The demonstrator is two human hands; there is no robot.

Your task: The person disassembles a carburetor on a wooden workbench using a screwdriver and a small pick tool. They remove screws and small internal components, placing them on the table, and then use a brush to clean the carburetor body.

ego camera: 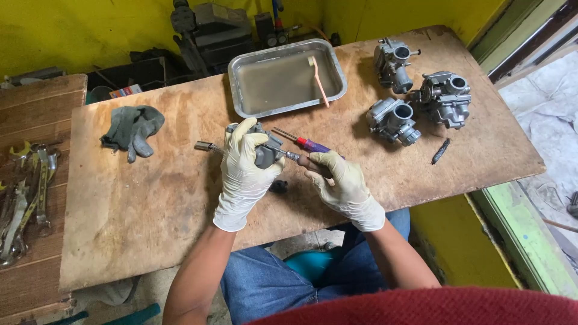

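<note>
Head view: the left hand point(244, 174), gloved, is wrapped tight around a grey carburetor point(265, 151) held just above the middle of the tabletop point(138, 210). The right hand point(340, 183), at its 3 o'clock, has its grip closed on a dark tool handle point(316, 164) whose shaft meets the carburetor. A red-and-purple screwdriver point(304, 142) lies just beyond. Three more carburetors point(418, 99) sit at 2 o'clock, a metal tray point(238, 72) with a pink toothbrush point(319, 81) at 12, a grey rag point(132, 129) at 10, wrenches point(27, 192) at 9. The carburetor looks like cast metal: stiff, fairly heavy, possibly oily, so best clasped around its body, away from small protruding fittings.
</note>
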